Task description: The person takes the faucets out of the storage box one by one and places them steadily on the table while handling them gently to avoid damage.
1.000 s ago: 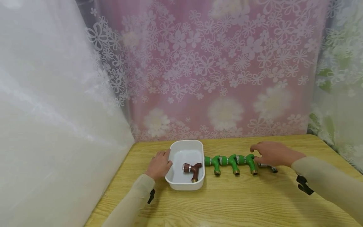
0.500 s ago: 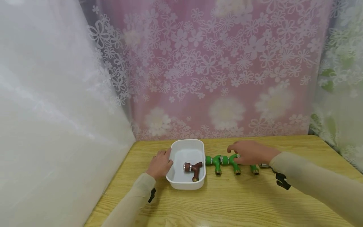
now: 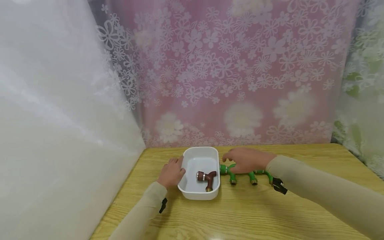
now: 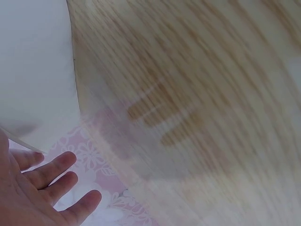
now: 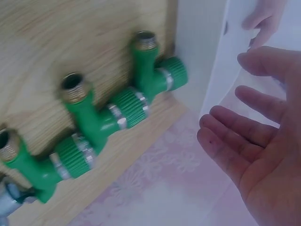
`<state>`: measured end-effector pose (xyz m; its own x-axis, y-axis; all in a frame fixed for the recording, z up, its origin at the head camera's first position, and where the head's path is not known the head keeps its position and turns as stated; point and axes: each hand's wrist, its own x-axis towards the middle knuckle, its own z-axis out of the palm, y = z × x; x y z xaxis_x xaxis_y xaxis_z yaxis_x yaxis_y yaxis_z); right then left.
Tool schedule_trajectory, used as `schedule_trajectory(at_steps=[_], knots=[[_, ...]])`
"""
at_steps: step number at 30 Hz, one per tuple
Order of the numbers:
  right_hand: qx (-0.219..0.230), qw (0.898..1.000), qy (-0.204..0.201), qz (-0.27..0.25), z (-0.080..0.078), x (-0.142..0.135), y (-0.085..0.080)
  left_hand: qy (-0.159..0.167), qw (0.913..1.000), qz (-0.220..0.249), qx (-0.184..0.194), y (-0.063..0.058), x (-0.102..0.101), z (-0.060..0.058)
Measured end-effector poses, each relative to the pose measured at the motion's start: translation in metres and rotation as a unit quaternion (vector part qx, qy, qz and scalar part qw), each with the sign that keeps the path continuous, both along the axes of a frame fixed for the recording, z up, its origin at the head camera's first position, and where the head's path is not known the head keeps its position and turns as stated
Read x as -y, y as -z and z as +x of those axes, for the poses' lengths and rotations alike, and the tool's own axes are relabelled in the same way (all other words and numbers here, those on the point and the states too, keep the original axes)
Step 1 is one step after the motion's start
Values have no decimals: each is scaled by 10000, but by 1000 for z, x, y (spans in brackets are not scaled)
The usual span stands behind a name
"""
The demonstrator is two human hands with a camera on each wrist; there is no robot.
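My left hand [image 3: 171,173] rests at the left rim of a white plastic tub [image 3: 192,166]. Its fingers look relaxed and extended in the left wrist view. Inside the tub lies a brown Y-shaped pipe fitting [image 3: 210,181] with a ribbed collar and a brass end. Right of the tub, three green Y-shaped pipe fittings [image 5: 94,122] lie end to end in a row. Over the leftmost of them, near the tub's right rim, hovers my right hand [image 3: 247,160], thumb and fingers apart and holding nothing. In the head view it partly covers the row.
A chrome metal part [image 5: 11,197] lies past the far end of the green row in the right wrist view. The wooden table [image 3: 210,216] bears everything. Flowered curtains [image 3: 240,83] hang behind it, and a white sheet [image 3: 60,133] hangs at left.
My right hand has moved left along the green fittings, from their right end to beside the tub. My left hand stays at the tub's rim.
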<state>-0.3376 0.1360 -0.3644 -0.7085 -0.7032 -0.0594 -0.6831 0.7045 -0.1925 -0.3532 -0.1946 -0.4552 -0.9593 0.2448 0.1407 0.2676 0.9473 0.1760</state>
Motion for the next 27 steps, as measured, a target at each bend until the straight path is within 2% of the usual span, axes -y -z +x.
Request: schedule_trajectory(at_steps=[4,12,27], knots=[[162,9998,-129,-6,-3,16,-5,3,10000,-21,15,1,0,-1],[211,9991,-361,108,-9,49,-12,-43,10000,-68,41,0,-1,-1],[590,9952,-383,679,-30,105,-14,-62,9999,-155,-14,0,0,-3]])
